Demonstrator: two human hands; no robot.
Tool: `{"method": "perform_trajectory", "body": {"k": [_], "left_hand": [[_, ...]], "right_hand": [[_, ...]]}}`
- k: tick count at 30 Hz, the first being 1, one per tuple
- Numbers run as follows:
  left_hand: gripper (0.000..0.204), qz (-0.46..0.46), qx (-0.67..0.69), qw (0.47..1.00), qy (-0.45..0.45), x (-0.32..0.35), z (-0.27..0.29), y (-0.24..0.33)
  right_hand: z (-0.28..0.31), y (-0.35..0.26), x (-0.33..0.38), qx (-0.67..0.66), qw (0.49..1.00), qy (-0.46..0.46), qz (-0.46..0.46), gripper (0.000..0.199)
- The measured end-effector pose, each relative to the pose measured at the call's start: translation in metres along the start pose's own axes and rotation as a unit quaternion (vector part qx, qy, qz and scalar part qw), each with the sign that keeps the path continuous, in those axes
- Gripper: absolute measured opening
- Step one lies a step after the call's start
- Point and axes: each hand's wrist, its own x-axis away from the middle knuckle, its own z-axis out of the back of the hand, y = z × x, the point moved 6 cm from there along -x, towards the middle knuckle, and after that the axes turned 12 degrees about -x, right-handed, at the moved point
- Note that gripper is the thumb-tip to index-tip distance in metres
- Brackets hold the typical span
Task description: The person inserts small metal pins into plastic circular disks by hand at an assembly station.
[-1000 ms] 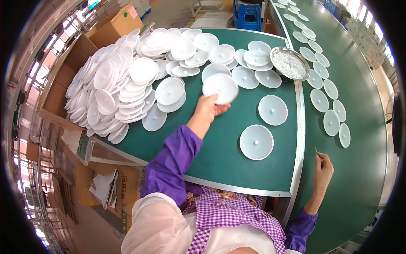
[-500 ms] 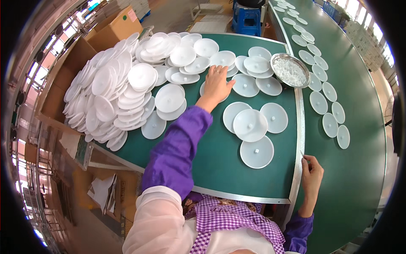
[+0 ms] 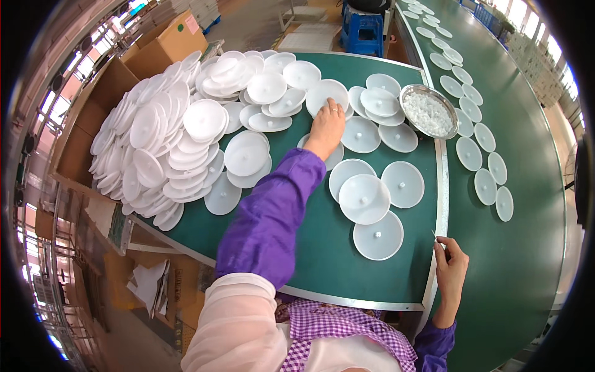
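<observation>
My left hand [image 3: 327, 131] reaches across the green table, its fingers closed at a white round plastic disc [image 3: 319, 93] beside the big pile. The thumb's grip is partly hidden. Another disc [image 3: 334, 156] lies partly under this hand. Near the table's right metal edge, my right hand [image 3: 451, 270] pinches a thin pointed tool [image 3: 434, 234]; only its tip shows, so its kind is unclear. Between the hands, several discs with small central studs lie in a group, one disc [image 3: 364, 199] overlapping another. A metal bowl [image 3: 407, 116] holds small white pieces.
A large heap of white discs [image 3: 149, 124] spills from a cardboard box [image 3: 80, 133] on the left. At right, a green conveyor belt [image 3: 520, 266] carries a line of discs. A metal strip [image 3: 442, 186] edges the table. A blue stool [image 3: 362, 34] stands beyond.
My left hand has moved slightly right and closed at a disc, which now looks tilted and nearer. My right hand has shifted a little down and left, bringing the thin tool's tip into view.
</observation>
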Motion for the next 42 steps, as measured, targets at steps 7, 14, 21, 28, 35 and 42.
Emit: {"method": "perform_trajectory", "body": {"k": [7,14,21,28,35,42], "left_hand": [[0.045,-0.1,0.117,0.988,-0.03,0.069,0.089,0.034],[0.055,-0.132,0.443,0.878,-0.124,0.09,0.125,0.024],[0.071,0.053,-0.022,0.994,-0.094,0.032,0.025,-0.092],[0.032,0.007,-0.076,0.986,-0.151,0.039,-0.014,-0.085],[0.024,-0.054,0.073,0.989,-0.112,0.061,0.081,-0.005],[0.039,-0.065,0.175,0.979,-0.082,0.079,0.133,0.021]], "right_hand": [[-0.015,-0.005,-0.004,-0.015,0.999,-0.023,0.025,0.013],[-0.021,-0.026,-0.001,-0.03,0.999,-0.021,0.033,0.013],[-0.03,-0.016,0.006,-0.063,0.997,0.0,0.035,0.014],[-0.038,-0.018,0.007,-0.067,0.997,-0.019,0.03,0.014],[-0.039,-0.013,0.007,-0.053,0.998,-0.021,0.023,0.016],[-0.041,-0.02,0.011,-0.064,0.997,-0.023,0.034,0.017]]}}
